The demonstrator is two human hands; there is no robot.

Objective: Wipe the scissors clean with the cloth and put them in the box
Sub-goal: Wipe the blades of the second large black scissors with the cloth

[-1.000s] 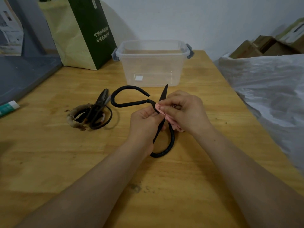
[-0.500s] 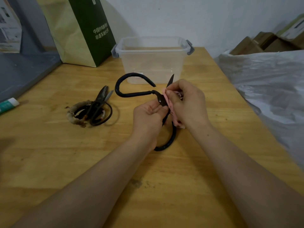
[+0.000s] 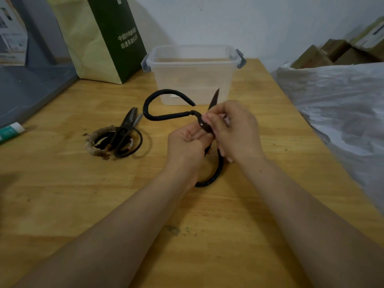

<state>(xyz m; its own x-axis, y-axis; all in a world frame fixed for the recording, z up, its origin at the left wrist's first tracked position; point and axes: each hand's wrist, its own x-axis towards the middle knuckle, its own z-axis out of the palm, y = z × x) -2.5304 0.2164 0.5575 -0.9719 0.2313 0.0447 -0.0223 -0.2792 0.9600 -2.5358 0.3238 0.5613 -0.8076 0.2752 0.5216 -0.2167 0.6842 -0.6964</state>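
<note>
Between my two hands, lifted just off the counter [image 3: 62, 194], are the black scissors [image 3: 204, 127]. Their long axis runs from the loop handle near my left wrist, up and away from me, to the blade tip. That tip points almost straight at the clear plastic box [image 3: 193, 84]. The other loop handle swings out to my left, so the handles stand wide apart.

My left hand [image 3: 187, 140] grips the scissors just below the pivot, fingers curled round the shank. My right hand [image 3: 234, 129] is clamped on the blade just above the pivot, pinching it through the cloth [image 3: 228, 159]. The cloth is nearly all hidden in my fingers; only a pale pink edge shows below the hand.

As I judge it, the wipe has to travel up the blade toward the tip, which means away from me and toward the box. My right hand is the nearer one for that stroke, and the left only steadies. The box lies dead ahead, open at the top. The tip overlaps its front wall in this view, so I cannot tell the gap between them.

To my left a worn pair of scissors [image 3: 122, 140] lies flat on the counter.
</note>
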